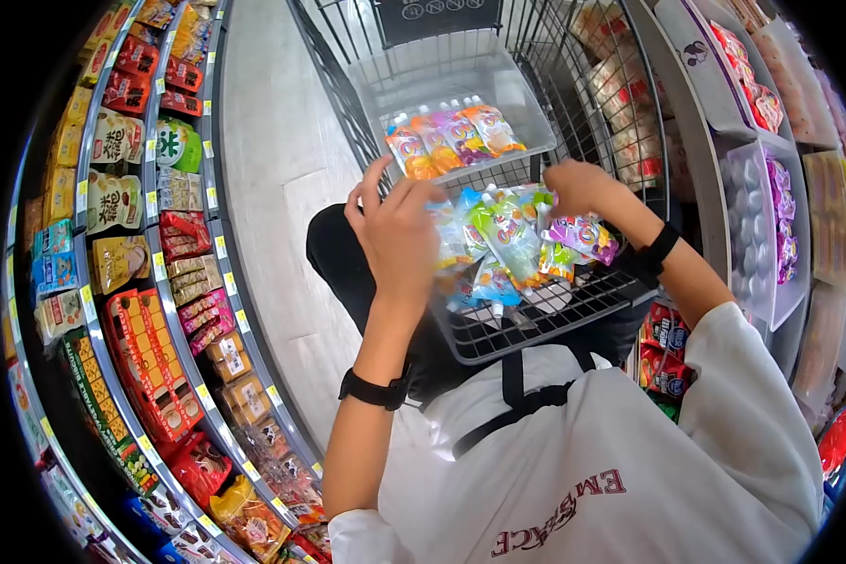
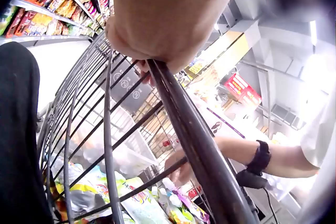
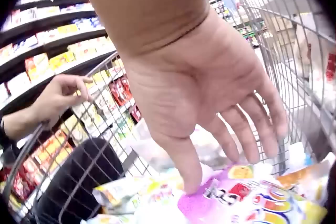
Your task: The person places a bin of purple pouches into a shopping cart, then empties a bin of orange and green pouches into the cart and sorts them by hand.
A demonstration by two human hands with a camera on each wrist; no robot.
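My left hand (image 1: 395, 226) is over the cart's left side, fingers loosely bent with nothing in them; the right wrist view shows that same hand (image 3: 63, 95) by the top rail. The right hand (image 1: 583, 188) hangs over a pile of spouted pouches (image 1: 512, 235) at the near end of the cart. Its fingers point down, spread apart, in the right wrist view, and the thumb tip overlaps a purple pouch (image 3: 226, 198). In the clear plastic bin (image 1: 526, 99) farther forward, several orange-and-purple spouted pouches (image 1: 456, 136) lie in a row.
The wire shopping cart (image 1: 498, 352) stands close against the person's legs. Shelves of packaged snacks (image 1: 150, 282) line the left side. At right are display boxes (image 1: 752, 197) with more packets, and bagged goods (image 1: 620, 103) show beyond the cart's right wire wall.
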